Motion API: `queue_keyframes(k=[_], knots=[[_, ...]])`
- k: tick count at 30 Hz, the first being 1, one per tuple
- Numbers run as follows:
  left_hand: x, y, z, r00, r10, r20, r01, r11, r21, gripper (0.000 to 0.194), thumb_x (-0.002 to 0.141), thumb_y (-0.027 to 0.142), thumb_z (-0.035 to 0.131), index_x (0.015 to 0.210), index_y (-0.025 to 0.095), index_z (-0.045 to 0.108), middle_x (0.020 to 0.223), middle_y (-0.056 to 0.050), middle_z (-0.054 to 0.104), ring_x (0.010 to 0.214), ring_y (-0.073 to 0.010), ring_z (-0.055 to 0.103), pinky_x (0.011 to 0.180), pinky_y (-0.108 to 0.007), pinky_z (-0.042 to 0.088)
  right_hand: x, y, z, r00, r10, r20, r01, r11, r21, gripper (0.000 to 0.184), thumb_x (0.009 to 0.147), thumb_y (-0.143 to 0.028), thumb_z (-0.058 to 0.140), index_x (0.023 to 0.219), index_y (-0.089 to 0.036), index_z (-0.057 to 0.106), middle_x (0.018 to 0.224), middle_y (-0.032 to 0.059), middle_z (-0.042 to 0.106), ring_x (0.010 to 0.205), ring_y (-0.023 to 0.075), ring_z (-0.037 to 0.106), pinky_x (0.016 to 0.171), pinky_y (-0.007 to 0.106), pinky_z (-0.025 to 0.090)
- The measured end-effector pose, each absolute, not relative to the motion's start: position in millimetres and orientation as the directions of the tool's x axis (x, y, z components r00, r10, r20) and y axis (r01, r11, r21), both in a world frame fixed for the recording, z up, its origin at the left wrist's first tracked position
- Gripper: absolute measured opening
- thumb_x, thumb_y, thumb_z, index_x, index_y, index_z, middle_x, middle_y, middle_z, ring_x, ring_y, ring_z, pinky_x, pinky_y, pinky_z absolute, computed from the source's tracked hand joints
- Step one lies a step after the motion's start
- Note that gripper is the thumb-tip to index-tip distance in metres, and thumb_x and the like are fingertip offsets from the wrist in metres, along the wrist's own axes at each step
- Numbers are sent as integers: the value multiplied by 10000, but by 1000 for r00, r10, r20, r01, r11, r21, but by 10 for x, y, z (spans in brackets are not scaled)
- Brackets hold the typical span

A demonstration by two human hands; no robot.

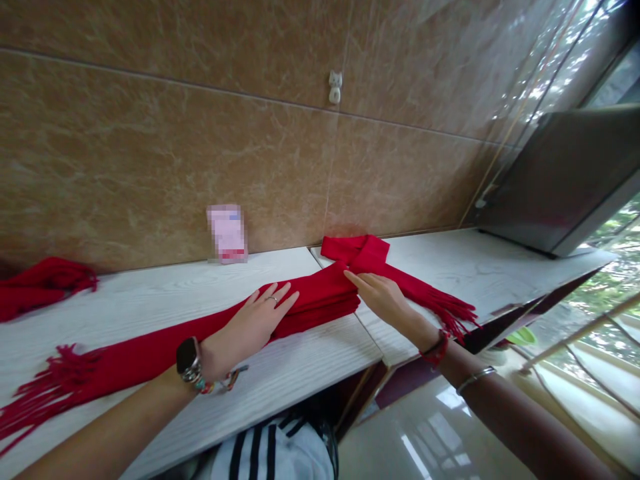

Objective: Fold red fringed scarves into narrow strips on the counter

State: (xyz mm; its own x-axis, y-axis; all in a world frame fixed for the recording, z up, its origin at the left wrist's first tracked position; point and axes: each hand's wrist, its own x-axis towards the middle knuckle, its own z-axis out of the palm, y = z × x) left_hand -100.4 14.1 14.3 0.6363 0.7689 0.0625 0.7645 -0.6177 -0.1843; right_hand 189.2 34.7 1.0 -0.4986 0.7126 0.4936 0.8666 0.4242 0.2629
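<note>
A long red scarf (175, 340) lies across the white counter, with its fringe (45, 393) spread at the left. Its middle part is folded into several layers. My left hand (255, 323) rests flat on these layers, fingers stretched and apart. At the right end of the fold, my right hand (383, 300) grips the scarf's edge with its thumb and fingers close together. Just beyond it, more red fabric (375, 250) crosses over itself and runs to a second fringe (453, 310). Whether this is the same scarf I cannot tell.
Another bunched red cloth (40, 287) lies at the far left of the counter (325, 357). A blurred pink packet (228, 233) leans against the tiled wall. At the right end stands a dark grey box-shaped object (565, 180). A striped white cloth (275, 450) shows below the front edge.
</note>
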Motion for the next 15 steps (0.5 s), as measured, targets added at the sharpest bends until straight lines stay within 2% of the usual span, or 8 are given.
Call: queue_keyframes(k=[5,8,12,15], knots=[[-995,43,51,590,807,5,795,-580,-175,722,744,-38,303,1417,207,214,1488,-88,161,1359,-232,146,1056,-419,263,1882,374,-112,-514,781,354,858,463,224,518,820,-27,392,1329,-124,407,1011,131,653,888,184,611,734,265,499],[-1027,24,110,609,793,-14,787,-606,-121,690,770,14,336,1420,210,210,1492,-90,134,1365,-240,109,1070,-439,222,1928,370,-105,-485,800,353,873,468,139,494,835,-66,401,1321,-153,424,1089,135,628,950,196,599,790,300,501],[-1062,134,293,640,764,-81,768,-637,65,588,880,320,390,1423,197,201,1495,-107,116,1370,-249,85,1083,-437,176,1890,403,127,-507,747,430,836,548,33,449,854,-220,471,1301,-189,447,1328,146,460,1210,260,437,944,435,429],[-992,272,319,598,801,7,792,-593,142,569,918,407,297,1419,153,206,1493,-119,131,1372,-227,105,1086,-425,168,1621,465,295,-528,704,476,798,603,-6,443,896,-304,411,1313,-156,423,1383,158,392,1286,246,343,1001,443,373]])
